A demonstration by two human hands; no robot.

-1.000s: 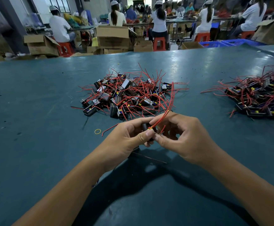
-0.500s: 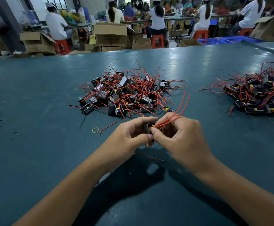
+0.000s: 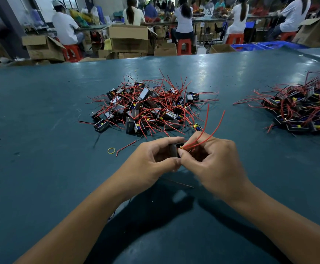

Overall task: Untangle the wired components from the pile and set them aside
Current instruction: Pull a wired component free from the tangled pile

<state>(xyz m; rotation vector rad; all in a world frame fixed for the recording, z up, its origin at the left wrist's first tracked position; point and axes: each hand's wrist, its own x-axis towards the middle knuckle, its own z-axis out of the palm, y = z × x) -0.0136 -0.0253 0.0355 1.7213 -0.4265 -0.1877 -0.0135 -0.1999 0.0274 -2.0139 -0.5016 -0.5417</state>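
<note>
Left hand [image 3: 151, 155] gripped a small black part [image 3: 174, 150] btwn thumb and curled fingers, held just above the table [image 3: 40, 168]. Right hand [image 3: 212, 161] pinched the part's red wires [image 3: 210, 130] where they leave it, by a yellow bit; wires curved up and away to the far right. Both hands met near centre, close to the near edge of the main pile [image 3: 149, 107] of black parts w/ tangled red wires. A second pile [image 3: 304, 111], same kind of stuff, lay well apart at far right. Yellow rubber band [image 3: 111, 150] and a loose red wire [image 3: 125, 147] sat on the table just left of the left hand. Beyond the far table edge: cardboard boxes [image 3: 128, 38], red stools [image 3: 184, 45], seated people in white tops [image 3: 64, 27]
</note>
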